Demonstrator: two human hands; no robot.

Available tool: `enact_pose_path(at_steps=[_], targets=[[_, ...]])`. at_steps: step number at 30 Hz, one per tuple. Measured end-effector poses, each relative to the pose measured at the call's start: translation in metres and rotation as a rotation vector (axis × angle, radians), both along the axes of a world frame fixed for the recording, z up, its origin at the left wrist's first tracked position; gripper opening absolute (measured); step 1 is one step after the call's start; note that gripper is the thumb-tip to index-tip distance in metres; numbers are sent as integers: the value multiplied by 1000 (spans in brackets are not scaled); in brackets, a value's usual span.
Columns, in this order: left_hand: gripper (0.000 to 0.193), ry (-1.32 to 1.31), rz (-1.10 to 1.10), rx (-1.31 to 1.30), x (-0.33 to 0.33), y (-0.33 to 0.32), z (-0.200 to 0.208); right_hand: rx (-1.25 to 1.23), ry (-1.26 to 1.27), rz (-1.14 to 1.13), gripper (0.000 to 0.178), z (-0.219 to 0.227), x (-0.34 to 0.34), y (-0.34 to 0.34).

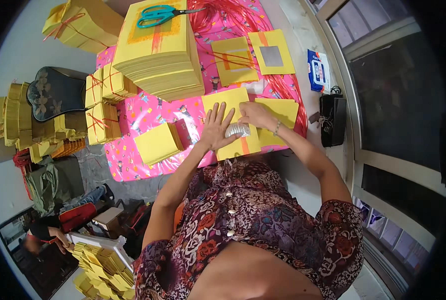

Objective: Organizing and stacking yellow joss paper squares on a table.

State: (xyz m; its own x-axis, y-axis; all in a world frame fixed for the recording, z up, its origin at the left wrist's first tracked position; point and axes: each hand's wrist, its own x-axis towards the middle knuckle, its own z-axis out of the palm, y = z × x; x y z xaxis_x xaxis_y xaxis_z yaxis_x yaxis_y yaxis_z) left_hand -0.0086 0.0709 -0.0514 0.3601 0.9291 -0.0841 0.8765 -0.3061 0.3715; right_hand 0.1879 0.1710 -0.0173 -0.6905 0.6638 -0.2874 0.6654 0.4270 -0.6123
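In front of me lies a yellow paper sheet [253, 143] with a shiny silver foil piece [239, 129] and an orange strip [245, 146] on it. My left hand [216, 131] rests flat on the sheet's left side, fingers spread, its thumb reaching to the foil. Just above the foil, my right hand [259, 115] is bent with its fingertips pressed together; what they hold, if anything, is hidden. Partly under my right forearm is another stack of yellow paper [283, 111]. A lower stack of yellow paper [158, 143] sits to the left.
A tall yellow paper stack [158, 75] bears teal-handled scissors [155, 16]. Red strings [223, 17] spread across the pink patterned tablecloth [148, 112]. Beyond are two decorated yellow sheets [278, 40]. A wipes pack [318, 71] lies right, tied bundles [103, 122] left. Another person [53, 232] is lower left.
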Motion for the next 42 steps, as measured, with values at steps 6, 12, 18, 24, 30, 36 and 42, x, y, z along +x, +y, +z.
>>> enact_pose_path(at_steps=[6,12,18,24,30,36,42], targets=[[92,-12,-5,-94,-3,5,5,235,-37,56,38,1,-7,-12],[76,-58,-6,90,-6,9,6,597,6,238,33,-4,-2,-14],[58,63,47,270,-5,23,10,664,137,214,30,6,0,-8],[65,72,78,406,2,29,38,588,278,-415,60,25,4,-10],[71,73,-65,539,39,32,78,-817,774,-862,35,42,46,-17],[45,-337,-563,265,79,-19,78,-540,1121,-958,36,74,124,-28],[32,-64,-501,411,115,-42,48,-595,1474,-937,43,80,185,-61]])
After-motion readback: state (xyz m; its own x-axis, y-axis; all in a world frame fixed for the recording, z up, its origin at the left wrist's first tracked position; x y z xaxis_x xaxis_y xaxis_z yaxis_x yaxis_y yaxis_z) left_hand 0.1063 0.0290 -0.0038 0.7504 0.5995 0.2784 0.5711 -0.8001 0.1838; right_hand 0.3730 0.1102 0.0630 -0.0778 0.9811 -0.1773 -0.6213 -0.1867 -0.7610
